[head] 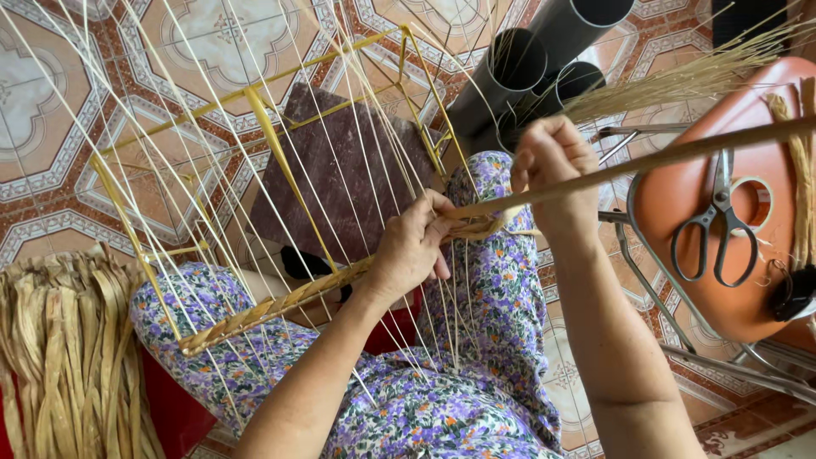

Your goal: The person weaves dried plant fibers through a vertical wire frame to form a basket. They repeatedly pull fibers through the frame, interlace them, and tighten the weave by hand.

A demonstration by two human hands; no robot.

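Patterned floor tiles [51,93] spread out under you, and across your lap in the flowered dress [442,399] sits a yellow wire frame [255,102] strung with thin pale strands [170,170]. Along its near edge runs a woven braid [272,306], and that's where your hands are busy.

Watch the risks. Those upright strands are thin and fanned wide; pull the weaving strip too hard and one could kink or snap, or the braid could bunch unevenly. The frame only rests on your knees, so a sharp tug could tip it toward the grey pipes [527,76]. Loosen your pinch and the last turns may well slacken.

Your left hand [416,246] is curled down over the end of the braid, fingers closed, pinching the strip against the frame's edge. Your right hand [552,170] is clenched in a fist, gripping the long brown strip [680,153] and drawing it taut out to the right, over the orange stool [739,280]. Scissors [718,225] lie on that stool, well apart from both hands. A bundle of dried flat leaves [68,357] waits at your left knee.
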